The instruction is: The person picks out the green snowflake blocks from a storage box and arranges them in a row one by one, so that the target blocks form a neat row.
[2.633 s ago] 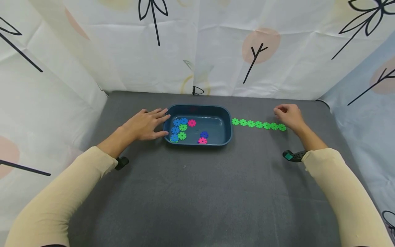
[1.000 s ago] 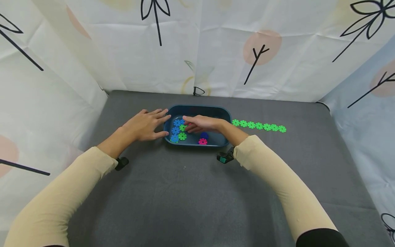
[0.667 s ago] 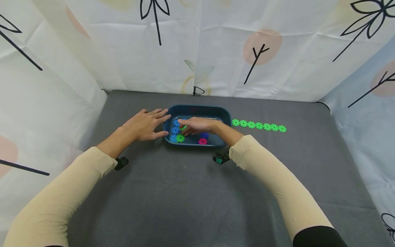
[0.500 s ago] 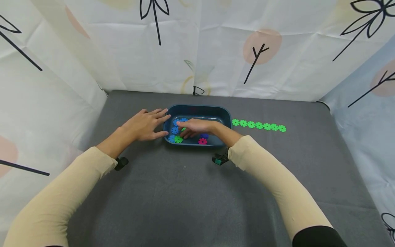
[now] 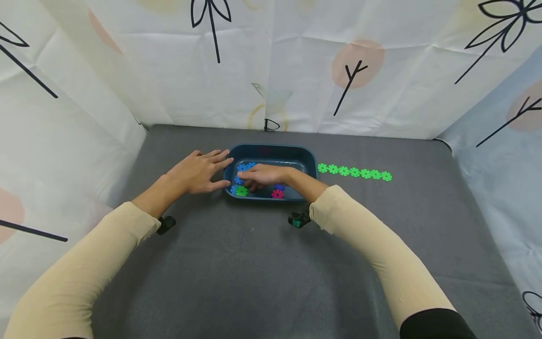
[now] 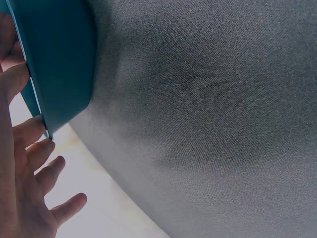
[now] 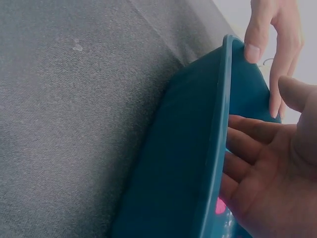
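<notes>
A dark blue-green plastic tray [image 5: 296, 157] holds flower-shaped notched discs. My left hand [image 5: 196, 173] lies with fingers spread at its left rim; in the left wrist view the fingertips [image 6: 35, 130] touch the rim. Inside the tray, my right hand [image 5: 267, 174] reaches down among the discs at the left side. The right wrist view shows its fingers loosely extended, thumb apart, fingertips hidden behind the tray wall. Just by those fingers lies a green disc [image 5: 241, 191], with blue discs [image 5: 239, 180] beside it. Nearer the tray's middle are a pink disc [image 5: 277, 193] and a dark blue disc [image 5: 279, 187].
A row of several green discs [image 5: 354, 172] runs rightward from the tray on the grey tabletop [image 5: 254, 263]. Printed white cloth [image 5: 296, 70] hangs behind and along both sides.
My right hand has come from the right end of the green row into the tray, then edged left. The front green disc slid left toward the blue ones. My left hand stayed put.
</notes>
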`<move>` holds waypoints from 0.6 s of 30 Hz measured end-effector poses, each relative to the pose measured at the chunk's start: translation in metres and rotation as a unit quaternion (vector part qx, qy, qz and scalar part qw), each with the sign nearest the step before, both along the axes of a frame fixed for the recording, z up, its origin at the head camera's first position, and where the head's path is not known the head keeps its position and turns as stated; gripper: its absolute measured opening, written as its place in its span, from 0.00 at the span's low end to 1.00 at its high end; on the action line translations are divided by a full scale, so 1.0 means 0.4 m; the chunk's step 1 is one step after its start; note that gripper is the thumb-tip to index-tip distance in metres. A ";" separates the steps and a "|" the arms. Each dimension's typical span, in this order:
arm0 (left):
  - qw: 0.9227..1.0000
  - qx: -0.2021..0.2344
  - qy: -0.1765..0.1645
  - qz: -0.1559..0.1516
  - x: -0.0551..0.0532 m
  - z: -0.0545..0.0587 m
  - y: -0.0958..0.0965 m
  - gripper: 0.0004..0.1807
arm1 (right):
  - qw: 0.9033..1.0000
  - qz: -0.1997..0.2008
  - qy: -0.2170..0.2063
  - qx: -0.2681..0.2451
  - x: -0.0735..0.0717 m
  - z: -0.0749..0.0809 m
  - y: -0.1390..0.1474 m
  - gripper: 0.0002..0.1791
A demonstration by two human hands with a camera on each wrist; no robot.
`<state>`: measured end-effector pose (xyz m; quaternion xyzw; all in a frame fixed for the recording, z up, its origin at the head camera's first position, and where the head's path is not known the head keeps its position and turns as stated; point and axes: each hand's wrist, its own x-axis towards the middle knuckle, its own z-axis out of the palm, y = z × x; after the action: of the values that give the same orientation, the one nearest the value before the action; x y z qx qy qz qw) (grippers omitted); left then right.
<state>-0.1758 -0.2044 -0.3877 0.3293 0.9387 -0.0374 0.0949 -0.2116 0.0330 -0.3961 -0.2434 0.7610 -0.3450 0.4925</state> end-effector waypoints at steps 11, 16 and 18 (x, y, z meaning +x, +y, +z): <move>1.000 0.006 -0.004 -0.002 0.002 0.001 0.003 0.41 | 0.999 0.044 0.010 0.009 0.010 -0.001 -0.012 0.32; 1.000 0.005 0.000 -0.003 0.003 0.001 0.003 0.41 | 0.993 0.098 0.053 0.026 0.031 0.011 -0.018 0.32; 1.000 0.005 0.003 -0.005 0.003 0.000 0.003 0.41 | 0.992 0.103 0.064 0.029 0.037 0.016 -0.018 0.32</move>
<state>-0.1745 -0.2034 -0.3875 0.3340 0.9376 -0.0342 0.0906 -0.1967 0.0257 -0.3896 -0.3278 0.7716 -0.2540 0.4824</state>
